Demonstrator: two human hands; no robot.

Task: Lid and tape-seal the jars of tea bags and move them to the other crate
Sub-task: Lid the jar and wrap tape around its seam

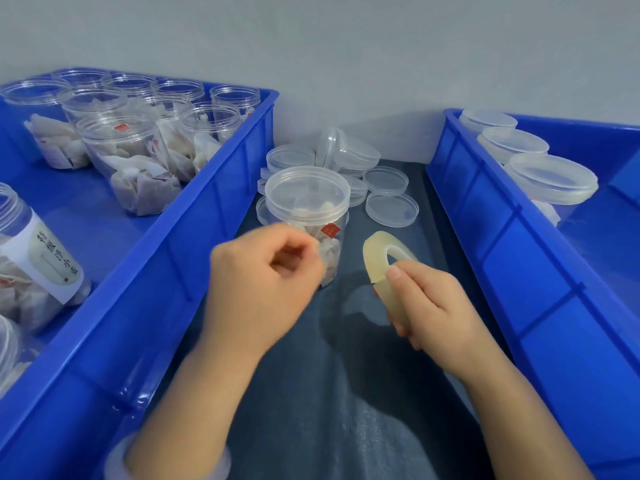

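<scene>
Jar (307, 199) lidded, upright on bench (311, 393). Just right of it, your right hand (427, 303) fingers grip the tape roll (372, 256). Left hand (263, 278) curled at its front, blurred; grasp unclear.

A plain pale grey matte wall (346, 46) fills the upper half from 9 to 3 o'clock. Below it, a dark slate-blue fabric-covered tabletop (311, 410) runs from the centre down to 6 o'clock. Soft, even light leaves 1 faint blurred shadow (349, 306) on the fabric near the centre.
</scene>
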